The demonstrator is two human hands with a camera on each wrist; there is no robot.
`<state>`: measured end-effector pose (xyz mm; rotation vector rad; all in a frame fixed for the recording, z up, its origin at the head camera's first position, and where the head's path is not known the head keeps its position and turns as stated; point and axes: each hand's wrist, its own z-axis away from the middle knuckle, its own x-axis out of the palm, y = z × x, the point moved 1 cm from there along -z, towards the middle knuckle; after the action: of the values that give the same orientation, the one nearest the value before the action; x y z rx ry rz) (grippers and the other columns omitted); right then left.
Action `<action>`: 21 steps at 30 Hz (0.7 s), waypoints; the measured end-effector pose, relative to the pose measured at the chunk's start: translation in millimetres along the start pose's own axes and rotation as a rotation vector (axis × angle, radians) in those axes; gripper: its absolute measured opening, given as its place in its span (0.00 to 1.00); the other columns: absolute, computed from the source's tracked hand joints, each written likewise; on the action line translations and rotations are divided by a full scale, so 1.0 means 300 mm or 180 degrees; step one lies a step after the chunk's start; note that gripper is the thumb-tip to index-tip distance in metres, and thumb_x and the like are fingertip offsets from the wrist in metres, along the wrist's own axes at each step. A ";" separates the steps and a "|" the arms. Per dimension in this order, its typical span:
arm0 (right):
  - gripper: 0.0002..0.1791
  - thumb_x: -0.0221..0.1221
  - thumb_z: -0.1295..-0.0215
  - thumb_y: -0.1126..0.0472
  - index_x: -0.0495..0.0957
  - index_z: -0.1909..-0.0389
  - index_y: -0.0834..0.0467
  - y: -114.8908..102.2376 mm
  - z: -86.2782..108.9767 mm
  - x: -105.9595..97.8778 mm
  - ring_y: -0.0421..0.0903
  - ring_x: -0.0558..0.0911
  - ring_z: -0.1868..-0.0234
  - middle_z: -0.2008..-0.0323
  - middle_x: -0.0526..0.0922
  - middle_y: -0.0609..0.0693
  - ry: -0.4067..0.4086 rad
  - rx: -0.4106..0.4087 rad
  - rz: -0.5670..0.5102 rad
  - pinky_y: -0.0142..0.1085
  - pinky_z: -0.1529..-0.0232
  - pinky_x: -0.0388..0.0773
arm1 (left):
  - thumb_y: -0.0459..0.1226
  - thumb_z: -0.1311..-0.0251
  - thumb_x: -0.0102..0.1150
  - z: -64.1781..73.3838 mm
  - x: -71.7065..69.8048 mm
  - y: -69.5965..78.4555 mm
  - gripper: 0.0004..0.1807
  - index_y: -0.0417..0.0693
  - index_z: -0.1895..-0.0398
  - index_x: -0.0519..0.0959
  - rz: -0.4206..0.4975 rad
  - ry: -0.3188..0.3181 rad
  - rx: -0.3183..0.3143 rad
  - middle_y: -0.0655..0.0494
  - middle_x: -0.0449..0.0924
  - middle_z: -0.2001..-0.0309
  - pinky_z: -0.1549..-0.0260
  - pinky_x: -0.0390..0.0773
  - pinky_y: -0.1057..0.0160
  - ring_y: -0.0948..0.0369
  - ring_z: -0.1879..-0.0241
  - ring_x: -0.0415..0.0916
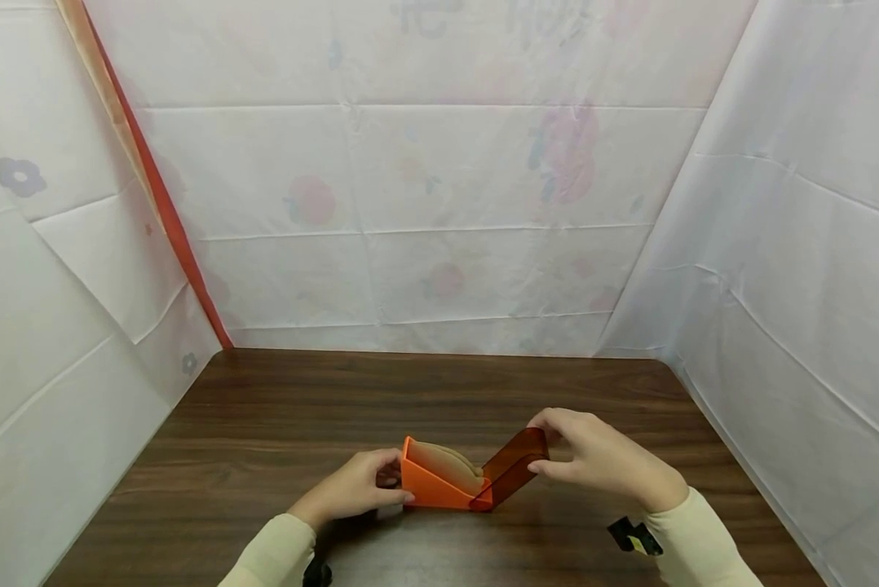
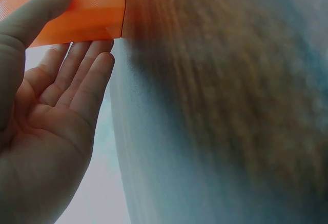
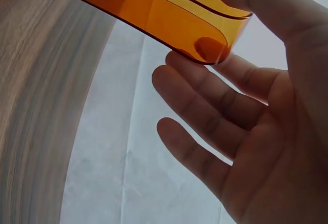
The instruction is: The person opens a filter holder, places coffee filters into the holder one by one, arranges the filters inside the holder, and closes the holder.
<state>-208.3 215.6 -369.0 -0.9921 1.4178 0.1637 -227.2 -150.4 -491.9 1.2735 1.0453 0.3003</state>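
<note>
An orange box (image 1: 439, 487) with a slanting top edge rests on the dark wood table. Several tan sheets with rounded edges (image 1: 450, 463), like paper coffee filters, stand inside it. Its translucent amber lid (image 1: 516, 469) is swung open to the right and tilts upward. At the box's left end, my left hand (image 1: 362, 485) grips it, thumb on the near side and fingers behind. My right hand (image 1: 594, 456) pinches the lid's free end between thumb and fingers. In the right wrist view the lid (image 3: 154, 16) is see-through, and some fingers stand apart from it.
The wood table (image 1: 300, 408) reaches back to a pale printed sheet (image 1: 439, 277). More pale sheeting (image 1: 792, 269) hangs along the right side, and a red strip (image 1: 168, 212) runs down the back left corner.
</note>
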 end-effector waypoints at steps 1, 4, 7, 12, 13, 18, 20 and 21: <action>0.19 0.66 0.34 0.45 0.76 0.50 0.50 -0.003 -0.003 0.003 0.34 0.80 0.58 0.59 0.79 0.36 0.0015 -0.0020 -0.0008 0.37 0.57 0.81 | 0.41 0.38 0.70 0.000 0.000 -0.001 0.17 0.52 0.48 0.79 0.0003 -0.0002 0.0007 0.61 0.82 0.51 0.49 0.80 0.62 0.62 0.51 0.81; 0.19 0.65 0.33 0.45 0.76 0.49 0.50 -0.009 -0.015 0.014 0.34 0.79 0.58 0.59 0.79 0.35 0.0061 -0.0060 -0.0020 0.35 0.57 0.80 | 0.40 0.38 0.70 -0.001 0.001 -0.002 0.17 0.52 0.48 0.79 0.0011 -0.0006 0.0024 0.61 0.82 0.51 0.50 0.80 0.62 0.62 0.51 0.81; 0.20 0.65 0.33 0.44 0.75 0.48 0.50 -0.015 -0.029 0.026 0.34 0.79 0.58 0.59 0.79 0.35 0.0105 -0.0082 -0.0038 0.34 0.57 0.80 | 0.40 0.38 0.70 0.000 0.001 -0.002 0.16 0.52 0.48 0.79 0.0009 -0.0004 0.0021 0.61 0.82 0.51 0.50 0.80 0.61 0.62 0.51 0.81; 0.20 0.64 0.33 0.44 0.76 0.47 0.50 -0.026 -0.049 0.043 0.34 0.79 0.58 0.59 0.78 0.35 0.0173 -0.0106 -0.0082 0.36 0.57 0.81 | 0.41 0.38 0.70 0.001 -0.001 0.001 0.16 0.52 0.49 0.79 0.0001 0.0014 -0.0003 0.61 0.82 0.52 0.50 0.80 0.62 0.62 0.51 0.81; 0.20 0.64 0.33 0.44 0.75 0.47 0.50 -0.028 -0.051 0.046 0.34 0.79 0.59 0.59 0.78 0.35 0.0183 -0.0114 -0.0092 0.36 0.57 0.81 | 0.41 0.38 0.70 0.001 -0.001 0.001 0.16 0.52 0.49 0.79 -0.0002 0.0016 -0.0004 0.61 0.82 0.52 0.50 0.80 0.62 0.62 0.51 0.81; 0.20 0.66 0.34 0.45 0.75 0.47 0.50 -0.035 -0.063 0.062 0.33 0.79 0.59 0.60 0.78 0.35 0.0246 -0.0184 -0.0125 0.34 0.57 0.81 | 0.41 0.38 0.70 0.002 -0.002 0.001 0.16 0.53 0.49 0.79 -0.0033 0.0014 -0.0003 0.61 0.82 0.52 0.50 0.80 0.62 0.62 0.51 0.81; 0.20 0.66 0.34 0.46 0.75 0.47 0.50 -0.038 -0.067 0.068 0.33 0.79 0.59 0.59 0.78 0.34 0.0275 -0.0217 -0.0158 0.33 0.57 0.81 | 0.41 0.38 0.70 0.002 -0.002 0.002 0.16 0.52 0.49 0.79 -0.0041 0.0017 0.0010 0.61 0.82 0.52 0.50 0.80 0.62 0.62 0.51 0.81; 0.20 0.66 0.34 0.46 0.75 0.47 0.49 -0.039 -0.070 0.071 0.33 0.80 0.59 0.59 0.78 0.34 0.0286 -0.0227 -0.0193 0.33 0.57 0.81 | 0.41 0.38 0.70 0.001 -0.003 0.002 0.16 0.52 0.49 0.79 -0.0039 0.0015 0.0018 0.60 0.82 0.52 0.50 0.80 0.62 0.62 0.51 0.81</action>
<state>-211.8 185.3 -378.7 -1.1116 1.4699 0.1270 -227.0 -150.9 -490.9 1.2715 1.0582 0.2915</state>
